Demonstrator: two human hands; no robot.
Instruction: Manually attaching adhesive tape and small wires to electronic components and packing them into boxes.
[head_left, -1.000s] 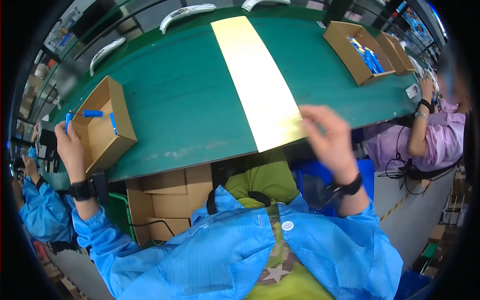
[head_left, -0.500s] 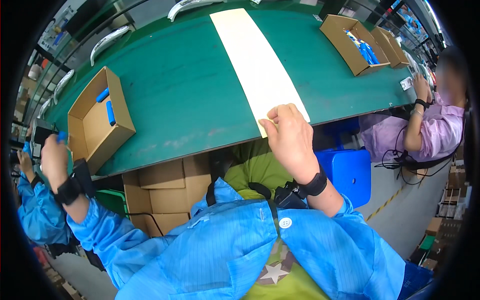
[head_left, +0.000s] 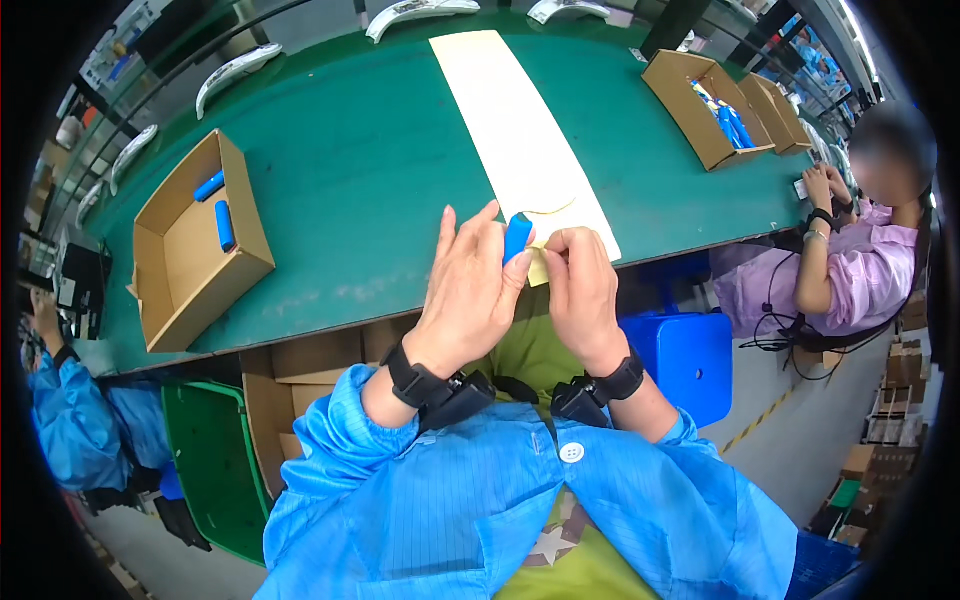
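Observation:
A small blue cylinder (head_left: 517,238), shaped like a battery cell, is pinched between the thumb and fingers of my left hand (head_left: 468,275). Close beside it on the right, the fingers of my right hand (head_left: 585,285) are closed on a pale yellow strip (head_left: 539,268). Both hands meet over the near end of a long cream-white sheet (head_left: 505,125), which runs away from me across the green table. A thin curved edge or strand lies on the sheet just beyond the cylinder. My fingers hide part of the strip.
To the left, an open cardboard box (head_left: 253,215) holds two blue cylinders (head_left: 224,226). Another cardboard box (head_left: 690,120) with blue pieces stands at the far right of the green table (head_left: 340,180). A person in pink (head_left: 860,265) works on the right, near a blue stool (head_left: 685,365).
My left hand has come from the left box to the sheet, bringing a blue cylinder. The right hand stays near the sheet's near end, now beside the left.

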